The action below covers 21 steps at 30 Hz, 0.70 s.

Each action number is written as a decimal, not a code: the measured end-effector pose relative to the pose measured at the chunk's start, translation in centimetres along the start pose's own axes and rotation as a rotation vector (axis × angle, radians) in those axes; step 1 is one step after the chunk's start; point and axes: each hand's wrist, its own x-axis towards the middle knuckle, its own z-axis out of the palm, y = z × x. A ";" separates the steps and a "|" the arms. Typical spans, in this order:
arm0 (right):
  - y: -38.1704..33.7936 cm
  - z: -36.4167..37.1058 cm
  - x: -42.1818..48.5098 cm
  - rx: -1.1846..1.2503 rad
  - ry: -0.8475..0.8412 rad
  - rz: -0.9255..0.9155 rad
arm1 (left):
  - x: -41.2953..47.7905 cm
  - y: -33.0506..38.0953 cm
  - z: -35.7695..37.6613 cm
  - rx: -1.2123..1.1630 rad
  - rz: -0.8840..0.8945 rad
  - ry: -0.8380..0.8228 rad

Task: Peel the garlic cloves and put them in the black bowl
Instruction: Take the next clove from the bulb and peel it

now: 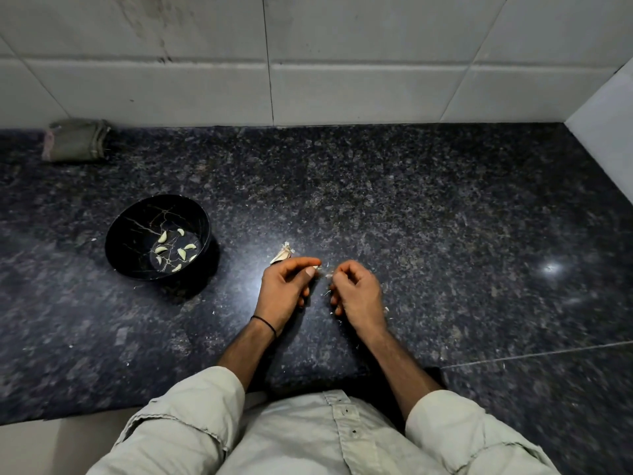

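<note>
A black bowl (118, 234) with thin gold veins stands on the dark granite counter at the left. Several peeled garlic cloves (163, 236) lie in its bottom. My left hand (286, 289) pinches a small garlic clove (317, 267) between thumb and forefinger near the counter's middle. My right hand (358, 291) is close beside it, fingers curled, its fingertips at a scrap of papery skin (328, 275). Just behind my left hand lies the rest of the garlic bulb (283, 253) with dry skin, partly hidden by my fingers.
A folded grey-green cloth (75, 140) lies at the back left against the tiled wall. Small flakes of garlic skin are scattered on the counter (445, 217) around my hands. A white wall closes the right side. The counter's front edge runs just before my body.
</note>
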 end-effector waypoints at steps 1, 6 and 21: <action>0.0 0.0 0.1 -0.006 0.007 0.005 | -0.2 0.0 -0.2 0.020 0.024 0.004; -0.6 0.2 0.1 -0.124 0.036 -0.014 | -0.5 -0.2 -1.7 0.178 0.087 0.089; -0.1 0.0 0.2 -0.430 -0.086 -0.399 | -2.1 -0.6 -5.6 0.788 0.444 0.279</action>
